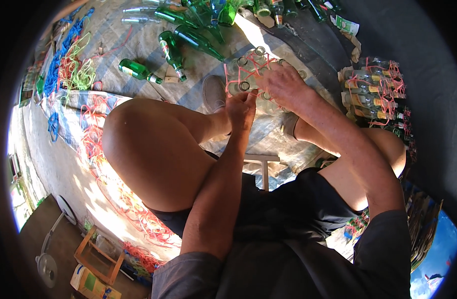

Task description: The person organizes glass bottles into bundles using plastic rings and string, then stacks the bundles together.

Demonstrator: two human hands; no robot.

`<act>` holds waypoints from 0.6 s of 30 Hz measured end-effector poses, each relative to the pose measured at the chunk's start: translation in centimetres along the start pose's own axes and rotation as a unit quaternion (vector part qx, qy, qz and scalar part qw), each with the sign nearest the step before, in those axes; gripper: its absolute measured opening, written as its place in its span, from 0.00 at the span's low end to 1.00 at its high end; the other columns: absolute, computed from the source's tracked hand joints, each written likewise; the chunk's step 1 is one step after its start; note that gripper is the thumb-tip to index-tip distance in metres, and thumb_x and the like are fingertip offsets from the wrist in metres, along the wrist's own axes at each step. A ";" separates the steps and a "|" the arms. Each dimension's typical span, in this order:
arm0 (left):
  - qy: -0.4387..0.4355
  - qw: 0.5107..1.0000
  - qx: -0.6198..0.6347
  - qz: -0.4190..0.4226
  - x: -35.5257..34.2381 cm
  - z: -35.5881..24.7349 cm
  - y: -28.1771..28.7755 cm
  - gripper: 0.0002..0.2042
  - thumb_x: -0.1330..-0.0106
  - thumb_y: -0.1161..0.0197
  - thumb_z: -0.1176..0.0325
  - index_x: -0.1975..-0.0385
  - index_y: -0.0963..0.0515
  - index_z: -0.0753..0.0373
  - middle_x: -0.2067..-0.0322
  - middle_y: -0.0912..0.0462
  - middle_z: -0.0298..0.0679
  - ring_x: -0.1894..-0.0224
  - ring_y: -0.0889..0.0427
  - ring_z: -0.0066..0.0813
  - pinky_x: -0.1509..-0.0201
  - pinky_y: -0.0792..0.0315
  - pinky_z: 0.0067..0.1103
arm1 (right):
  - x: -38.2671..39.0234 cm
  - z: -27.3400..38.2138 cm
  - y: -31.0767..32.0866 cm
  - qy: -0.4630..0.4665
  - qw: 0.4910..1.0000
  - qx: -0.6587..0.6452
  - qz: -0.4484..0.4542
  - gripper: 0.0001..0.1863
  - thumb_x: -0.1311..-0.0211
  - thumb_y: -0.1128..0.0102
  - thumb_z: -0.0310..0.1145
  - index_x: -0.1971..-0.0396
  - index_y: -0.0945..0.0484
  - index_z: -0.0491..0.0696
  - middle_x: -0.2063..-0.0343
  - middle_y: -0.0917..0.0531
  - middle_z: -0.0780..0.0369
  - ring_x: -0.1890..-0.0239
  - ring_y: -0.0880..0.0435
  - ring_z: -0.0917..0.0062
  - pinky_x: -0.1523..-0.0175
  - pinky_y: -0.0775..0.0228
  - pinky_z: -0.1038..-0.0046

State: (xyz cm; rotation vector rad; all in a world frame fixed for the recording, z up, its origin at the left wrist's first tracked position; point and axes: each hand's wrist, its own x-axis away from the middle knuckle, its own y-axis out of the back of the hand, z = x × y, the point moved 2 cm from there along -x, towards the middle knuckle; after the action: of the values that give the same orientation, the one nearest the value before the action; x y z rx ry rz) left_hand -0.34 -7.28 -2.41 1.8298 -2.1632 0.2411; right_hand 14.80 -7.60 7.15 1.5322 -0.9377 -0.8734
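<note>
While hands (266, 92) grip bottle bundle (253, 74), floor crowded

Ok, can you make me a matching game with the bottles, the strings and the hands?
Things:
1. left hand
2. right hand
3. green bottles
4. blue cord

Places:
A. lying loose on the mat, beyond the knee
B. piled at the far left
C. on top of the clear bottle bundle
D. pinching pink string at the bundle's near edge

Pairs: 1-D, 2-C, 3-A, 4-B

Green bottles (174, 50) lie scattered on a tarp (139, 40), near loose coloured cords (69, 65) and a tied bottle bundle (378, 92).
</note>
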 end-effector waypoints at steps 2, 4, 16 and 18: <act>-0.011 1.000 -0.007 -0.005 0.0 0.3 0.0 0.13 0.36 0.31 0.64 0.71 0.14 0.70 0.84 0.20 0.36 0.79 0.25 0.19 0.72 0.31 0.22 | -0.4 -0.4 0.5 -0.012 0.999 -0.040 0.018 0.14 0.48 0.35 0.28 0.60 0.18 0.57 0.70 0.19 0.65 0.53 0.19 0.65 0.50 0.26 0.59; -0.021 1.000 -0.015 -0.010 0.1 0.1 0.0 0.12 0.36 0.31 0.64 0.70 0.14 0.70 0.83 0.17 0.39 0.78 0.23 0.20 0.71 0.29 0.23 | -0.6 -1.2 0.9 -0.069 0.984 -0.129 0.103 0.13 0.47 0.36 0.29 0.59 0.17 0.55 0.71 0.16 0.58 0.58 0.16 0.60 0.53 0.24 0.55; 0.019 0.999 -0.033 0.006 0.5 -0.3 -0.4 0.12 0.37 0.32 0.64 0.68 0.14 0.70 0.78 0.14 0.44 0.76 0.17 0.26 0.69 0.26 0.25 | -1.4 -3.0 1.3 -0.138 0.971 -0.164 0.101 0.04 0.43 0.42 0.30 0.68 0.22 0.48 0.72 0.16 0.50 0.62 0.16 0.48 0.57 0.26 0.48; 0.004 0.998 -0.058 -0.002 0.6 -0.6 -0.4 0.12 0.37 0.33 0.64 0.69 0.15 0.70 0.79 0.15 0.45 0.77 0.17 0.28 0.68 0.26 0.26 | -1.6 -3.3 1.2 -0.141 0.968 -0.171 0.121 0.04 0.43 0.42 0.29 0.68 0.22 0.48 0.71 0.16 0.49 0.62 0.16 0.48 0.57 0.26 0.48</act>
State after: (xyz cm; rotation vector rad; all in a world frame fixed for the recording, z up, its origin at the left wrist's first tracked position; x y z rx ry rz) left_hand 0.04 -7.77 -1.65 1.7666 -2.1203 0.1182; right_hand 16.96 -4.91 8.91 0.9922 -1.0879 -1.0297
